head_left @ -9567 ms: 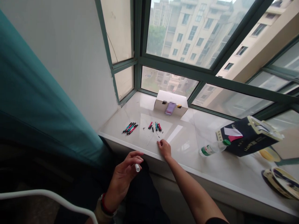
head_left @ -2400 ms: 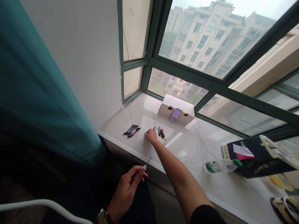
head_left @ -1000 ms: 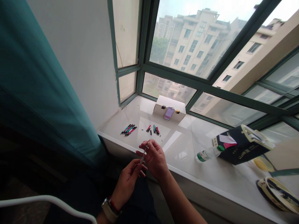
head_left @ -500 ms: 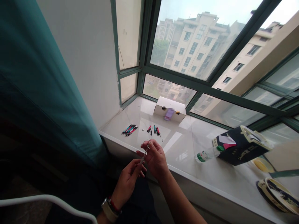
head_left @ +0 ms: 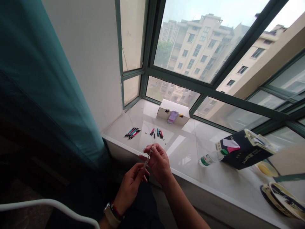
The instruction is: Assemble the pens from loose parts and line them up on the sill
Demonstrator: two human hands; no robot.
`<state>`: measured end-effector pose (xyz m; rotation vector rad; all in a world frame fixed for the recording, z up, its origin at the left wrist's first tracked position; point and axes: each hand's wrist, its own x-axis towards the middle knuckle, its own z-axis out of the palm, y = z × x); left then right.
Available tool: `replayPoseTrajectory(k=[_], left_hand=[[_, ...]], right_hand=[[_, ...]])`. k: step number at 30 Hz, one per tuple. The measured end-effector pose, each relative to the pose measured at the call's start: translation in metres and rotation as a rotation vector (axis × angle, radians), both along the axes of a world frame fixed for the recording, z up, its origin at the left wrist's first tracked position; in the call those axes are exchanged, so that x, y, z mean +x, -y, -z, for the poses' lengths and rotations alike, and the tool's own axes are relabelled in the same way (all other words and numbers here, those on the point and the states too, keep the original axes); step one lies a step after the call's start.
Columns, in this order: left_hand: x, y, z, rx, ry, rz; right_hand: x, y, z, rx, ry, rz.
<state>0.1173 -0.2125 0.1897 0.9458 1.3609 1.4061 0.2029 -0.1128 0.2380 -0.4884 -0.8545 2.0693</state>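
Note:
Between my two hands is a slim pale tube with a thin rod (head_left: 146,162), which looks like the inside of a pen. My left hand (head_left: 131,184), with a watch and a red band at the wrist, is closed around its lower end. The fingertips of my right hand (head_left: 160,163) pinch the upper end, where a small light tip shows. Past my hands on the white sill lie a row of assembled pens (head_left: 132,133) and, to their right, a group of loose red, teal and black pen parts (head_left: 159,132). Tiny bits are scattered near these parts.
A white box (head_left: 173,115) stands against the window. Toward the right are a clear bottle with a green cap (head_left: 212,158), a dark carton (head_left: 241,151) and a round tin-like object (head_left: 287,198). A teal curtain (head_left: 57,79) hangs at left; a white curved bar (head_left: 52,203) crosses below it.
My hands keep almost the same hold and place on the thin tube. The camera view has shifted very slightly. The things on the sill have not moved.

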Motion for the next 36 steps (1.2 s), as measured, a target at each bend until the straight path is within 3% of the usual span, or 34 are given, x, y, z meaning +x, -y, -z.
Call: replayPoseTrajectory(k=[17,29,32,36], left_hand=[[-0.005,0.004,-0.006,0.000,-0.062,-0.060],[-0.007,0.008,-0.004,-0.015,-0.083,-0.055],[-0.010,0.007,-0.001,-0.022,-0.082,-0.061],[-0.012,0.007,0.003,-0.019,-0.041,-0.066]], right_hand=[[0.008,0.000,0.009,0.240,0.189,-0.026],[0.010,0.005,0.026,0.217,0.210,-0.029],[0.015,-0.010,0.041,0.231,0.220,0.001],[0.028,-0.057,0.088,0.203,0.397,0.136]])
